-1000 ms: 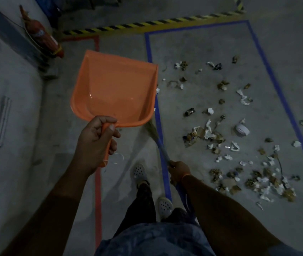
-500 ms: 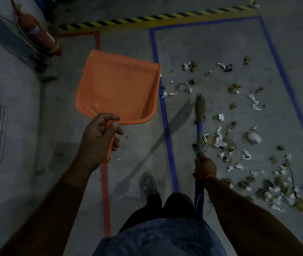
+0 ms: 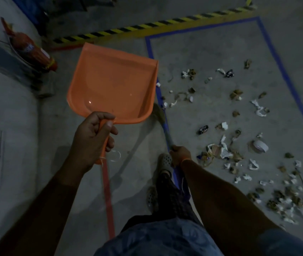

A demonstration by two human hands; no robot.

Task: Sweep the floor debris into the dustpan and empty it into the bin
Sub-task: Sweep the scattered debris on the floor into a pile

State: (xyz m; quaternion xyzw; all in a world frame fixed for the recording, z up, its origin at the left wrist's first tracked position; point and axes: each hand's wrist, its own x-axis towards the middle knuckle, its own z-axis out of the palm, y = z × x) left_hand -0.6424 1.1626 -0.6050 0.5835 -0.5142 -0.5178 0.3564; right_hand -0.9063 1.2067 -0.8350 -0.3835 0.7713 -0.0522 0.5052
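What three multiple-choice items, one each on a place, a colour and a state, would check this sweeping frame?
1. Where does the debris lie?
A. Inside the dustpan
B. On the floor inside the blue tape outline
C. Against the fire extinguisher

2. What colour is the dustpan?
A. Orange
B. Green
C. White

3. What is the left hand doing?
A. Hanging idle
B. Pressing flat on the floor
C. Gripping the dustpan handle

Answers:
1 B: the scraps are scattered on the concrete within the blue tape outline, right of the dustpan.
2 A: the pan's whole tray shows orange, with nothing in it.
3 C: the fingers curl round the handle, holding the pan up, while the right hand holds the broom.
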